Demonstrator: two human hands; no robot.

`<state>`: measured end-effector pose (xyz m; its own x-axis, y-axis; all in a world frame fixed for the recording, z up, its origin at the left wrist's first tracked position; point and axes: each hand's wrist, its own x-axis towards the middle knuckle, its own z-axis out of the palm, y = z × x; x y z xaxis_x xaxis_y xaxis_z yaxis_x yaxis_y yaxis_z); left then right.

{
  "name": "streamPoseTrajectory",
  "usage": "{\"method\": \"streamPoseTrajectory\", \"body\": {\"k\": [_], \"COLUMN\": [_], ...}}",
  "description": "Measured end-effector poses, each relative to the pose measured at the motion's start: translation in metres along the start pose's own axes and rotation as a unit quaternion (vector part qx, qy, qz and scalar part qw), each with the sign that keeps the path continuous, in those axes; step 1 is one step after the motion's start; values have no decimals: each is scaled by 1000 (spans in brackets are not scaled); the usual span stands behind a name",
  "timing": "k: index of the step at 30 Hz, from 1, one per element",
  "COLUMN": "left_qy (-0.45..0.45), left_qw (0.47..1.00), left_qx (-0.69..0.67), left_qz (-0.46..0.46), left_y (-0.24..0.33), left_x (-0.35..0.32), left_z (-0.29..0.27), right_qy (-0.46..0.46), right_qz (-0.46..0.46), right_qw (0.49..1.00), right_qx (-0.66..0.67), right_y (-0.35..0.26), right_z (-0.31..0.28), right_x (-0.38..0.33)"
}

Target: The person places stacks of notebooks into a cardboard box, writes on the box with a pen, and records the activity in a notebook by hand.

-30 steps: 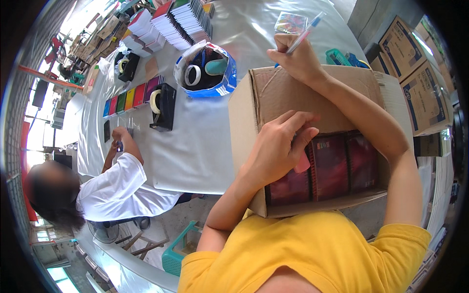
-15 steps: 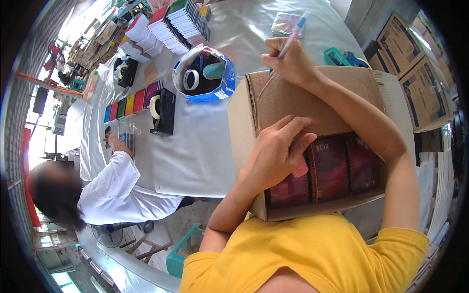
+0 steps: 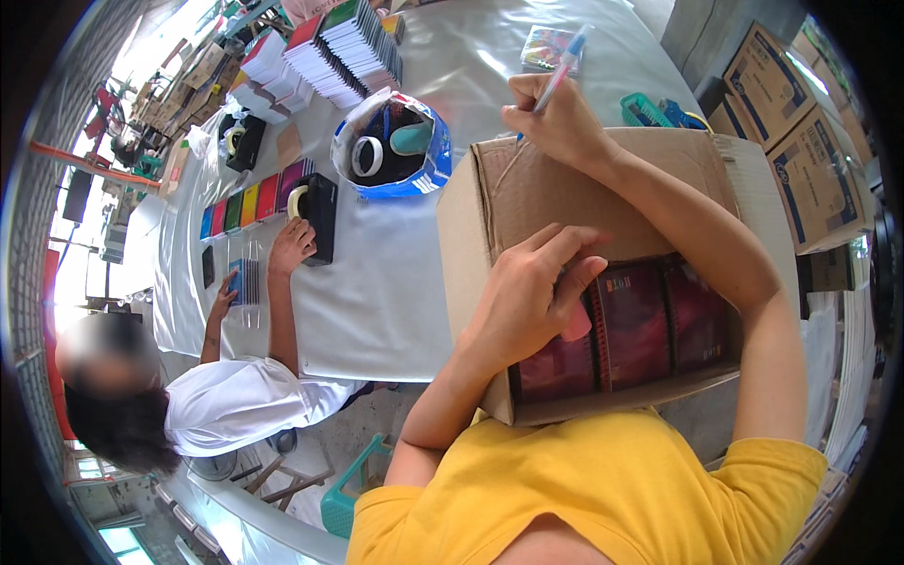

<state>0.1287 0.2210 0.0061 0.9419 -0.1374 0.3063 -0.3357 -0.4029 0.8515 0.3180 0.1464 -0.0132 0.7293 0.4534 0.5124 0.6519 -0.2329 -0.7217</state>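
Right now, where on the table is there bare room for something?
The table is bare between the nearer tape dispenser and the cardboard box, and farther up between the book stacks and colourful packet. It's crowded left of that dispenser: a notebook row and a co-worker's hands.

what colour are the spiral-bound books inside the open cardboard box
The spiral-bound books are dark maroon red; the head view shows them best.

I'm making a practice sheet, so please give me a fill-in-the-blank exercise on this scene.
The right hand holds a ____.
The left hand holds a small object coloured ____.
Dark red books lie inside the open cardboard ____.
The co-worker's shirt is ____.

Missing words: pen; pink; box; white.
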Motion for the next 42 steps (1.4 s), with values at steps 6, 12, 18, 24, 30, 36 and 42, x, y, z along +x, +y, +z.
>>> {"method": "streamPoseTrajectory", "body": {"k": [6,12,18,24,30,36,42], "left_qy": [5,2,7,11,6,17,5], "left_qw": [1000,1000,1000,1000,1000,1000,1000], "left_qx": [7,5,5,10,15,13,9], "left_qz": [3,1,3,4,4,9,-6], "left_y": [0,0,0,-1,-1,-3,-1], "left_x": [0,0,0,1,1,-1,1], "left_z": [0,0,1,2,0,3,3], "right_qy": [-4,10,22,31,6,-27,-8], "right_qz": [-15,-25,-21,-12,-12,-7,-6], "right_qw": [1000,1000,999,999,1000,1000,1000], "right_qx": [-9,1,-44,-20,-1,1,15], "right_y": [-2,1,-5,-4,-11,-8,-7], "right_z": [-2,-1,-4,-6,-8,-12,-8], "right_x": [-1,0,1,-1,-13,-15,-13]}}
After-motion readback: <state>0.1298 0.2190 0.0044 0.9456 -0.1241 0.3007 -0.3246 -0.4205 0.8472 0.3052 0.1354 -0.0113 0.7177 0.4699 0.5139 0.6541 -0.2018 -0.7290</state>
